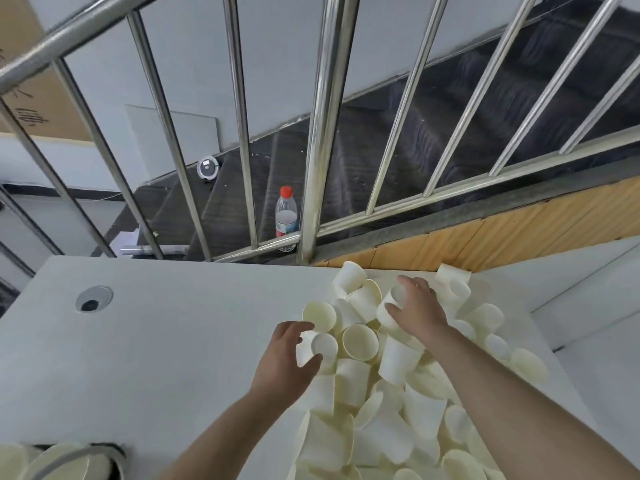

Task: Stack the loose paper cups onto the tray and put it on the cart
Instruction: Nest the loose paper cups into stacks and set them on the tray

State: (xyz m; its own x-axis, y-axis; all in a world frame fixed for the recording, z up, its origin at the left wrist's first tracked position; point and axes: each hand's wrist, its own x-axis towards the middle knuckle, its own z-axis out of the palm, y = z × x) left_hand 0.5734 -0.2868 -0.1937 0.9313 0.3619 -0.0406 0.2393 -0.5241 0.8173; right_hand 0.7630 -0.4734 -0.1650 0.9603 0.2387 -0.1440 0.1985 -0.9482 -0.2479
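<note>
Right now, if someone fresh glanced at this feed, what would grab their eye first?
The big heap of loose paper cups sprawled over the right side of the white table, with both hands in it: the left hand curls round one cup, the right hand holds another further back. Behind, a steel railing fronts dark stairs, with a red-capped water bottle standing at its base.

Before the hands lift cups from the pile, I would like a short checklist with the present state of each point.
1. Left hand has a white paper cup in its grip: ok.
2. Right hand has a second white cup in its grip: ok.
3. Pile of loose cream paper cups within reach: ok.
4. Free room on the white table: ok.
5. Tray in sight: not ok.
6. Cart in sight: not ok.
</note>
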